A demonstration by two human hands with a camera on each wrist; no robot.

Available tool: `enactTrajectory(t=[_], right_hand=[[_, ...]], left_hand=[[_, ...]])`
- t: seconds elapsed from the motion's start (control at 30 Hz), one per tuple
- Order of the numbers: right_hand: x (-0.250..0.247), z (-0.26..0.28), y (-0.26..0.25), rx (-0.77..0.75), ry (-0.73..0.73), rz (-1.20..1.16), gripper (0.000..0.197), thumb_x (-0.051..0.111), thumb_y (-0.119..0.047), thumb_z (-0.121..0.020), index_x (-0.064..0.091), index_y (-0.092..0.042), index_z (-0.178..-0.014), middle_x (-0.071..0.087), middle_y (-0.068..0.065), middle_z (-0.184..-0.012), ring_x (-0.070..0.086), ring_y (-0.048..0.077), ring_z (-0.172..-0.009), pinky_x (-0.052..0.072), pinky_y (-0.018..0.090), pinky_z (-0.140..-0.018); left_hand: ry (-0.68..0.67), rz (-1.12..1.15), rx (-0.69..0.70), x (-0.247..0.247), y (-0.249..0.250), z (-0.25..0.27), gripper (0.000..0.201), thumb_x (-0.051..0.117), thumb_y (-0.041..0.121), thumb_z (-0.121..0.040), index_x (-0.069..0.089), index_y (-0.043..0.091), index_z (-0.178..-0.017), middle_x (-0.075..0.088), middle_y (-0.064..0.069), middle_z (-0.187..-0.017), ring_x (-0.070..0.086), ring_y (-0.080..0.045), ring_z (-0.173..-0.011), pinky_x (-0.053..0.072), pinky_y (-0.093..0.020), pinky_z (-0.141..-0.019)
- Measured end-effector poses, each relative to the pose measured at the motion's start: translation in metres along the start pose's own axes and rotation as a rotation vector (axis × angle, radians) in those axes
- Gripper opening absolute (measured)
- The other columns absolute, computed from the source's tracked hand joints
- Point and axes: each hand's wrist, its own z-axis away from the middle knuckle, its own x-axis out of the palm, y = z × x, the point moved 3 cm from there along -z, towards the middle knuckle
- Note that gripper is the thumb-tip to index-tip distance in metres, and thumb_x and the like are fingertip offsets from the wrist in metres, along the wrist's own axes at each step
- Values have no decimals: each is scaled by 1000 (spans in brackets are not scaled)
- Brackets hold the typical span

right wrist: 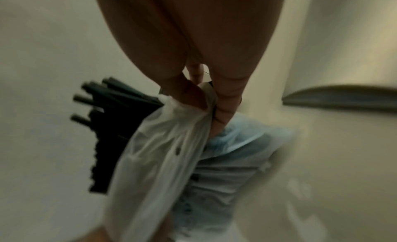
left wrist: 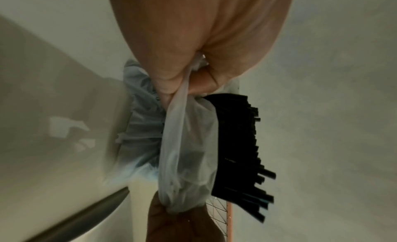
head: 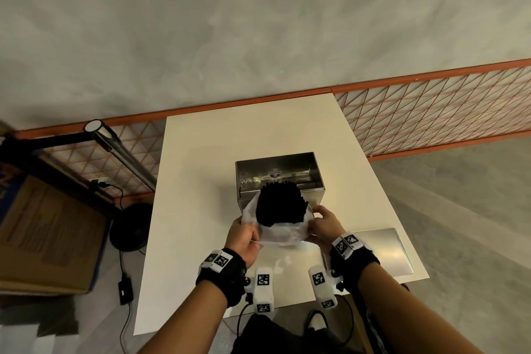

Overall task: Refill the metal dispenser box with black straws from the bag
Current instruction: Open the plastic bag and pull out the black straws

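A clear plastic bag (head: 280,234) holds a thick bundle of black straws (head: 281,205) whose ends stick out of its mouth. My left hand (head: 244,234) pinches the bag's left edge and my right hand (head: 323,224) pinches its right edge. I hold the bag just in front of the open metal dispenser box (head: 280,175) on the white table (head: 201,181). In the left wrist view the bag (left wrist: 187,143) hangs from my fingers (left wrist: 199,79) with the straws (left wrist: 238,143) beside it. The right wrist view shows bag (right wrist: 161,152) and straws (right wrist: 116,126), blurred.
The box's metal lid (head: 385,250) lies flat on the table at the right, close to my right wrist. An orange wire fence (head: 431,112) runs behind the table. A cardboard box (head: 43,233), a black fan (head: 130,227) and cables stand on the floor to the left.
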Motion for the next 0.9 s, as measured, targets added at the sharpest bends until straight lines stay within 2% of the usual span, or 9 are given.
enactTrajectory(t=[0.07,0.17,0.37,0.47,0.57,0.7,0.77,0.83,0.9], right_hand=[[3,3,-3,-14,-19,121,40,38,16,-85,52,-8,-114,64,20,-95,66,36,-76,58,51,-63],[9,11,-10,-21,-86,149,43,40,7,-85,51,-18,-119,58,14,-115,62,44,-99,58,54,-58],[-5,-35,26,-170,-28,492,51,53,-27,-59,50,-46,-106,66,11,-107,67,41,-94,58,59,-71],[-11,-41,29,-106,-25,492,43,53,-12,-80,57,-45,-107,67,16,-112,70,39,-87,60,51,-61],[-9,-16,10,-84,-35,475,48,51,0,-85,57,-23,-127,64,18,-118,70,36,-89,62,47,-64],[-17,-5,0,-72,-69,382,54,44,14,-86,56,-13,-130,62,10,-90,63,32,-78,60,46,-64],[-24,-6,2,-91,-93,385,57,40,17,-85,56,-13,-130,61,7,-93,62,32,-83,60,52,-71],[-28,-6,5,-121,-107,431,68,41,16,-78,55,-22,-132,63,7,-107,64,32,-92,59,54,-75],[-24,-5,10,-192,-164,651,83,50,9,-72,44,-33,-143,65,7,-114,65,28,-88,59,40,-71]], left_hand=[[2,-4,-2,-1,-6,-2,77,18,-27,-64,70,11,-106,63,-22,-109,58,-42,-105,48,-49,-85],[-31,-21,55,9,-2,4,80,18,-30,-64,63,8,-117,67,-19,-108,62,-38,-105,54,-35,-71],[-97,-98,-39,6,-10,1,86,20,-29,-63,64,12,-124,71,-15,-106,63,-31,-101,53,-32,-66],[-20,-240,-60,-1,-15,-3,62,28,-22,-80,63,14,-115,65,-9,-80,56,-22,-76,46,-28,-61],[-7,-408,-83,-14,-11,-3,36,46,-1,-94,57,19,-122,64,-11,-98,60,-27,-87,54,-39,-77],[-79,-377,-130,-38,6,0,54,40,-2,-85,61,25,-127,63,-11,-116,61,-35,-105,51,-56,-99],[-114,-349,-113,-48,13,1,63,37,-7,-83,62,26,-130,67,-11,-116,63,-37,-112,51,-57,-101],[-103,-619,-7,-52,16,-1,56,43,-9,-88,55,20,-135,69,-7,-110,67,-32,-107,55,-44,-91],[-121,-1052,110,-45,8,-6,54,66,3,-85,50,18,-135,65,-5,-115,66,-30,-107,55,-36,-84]])
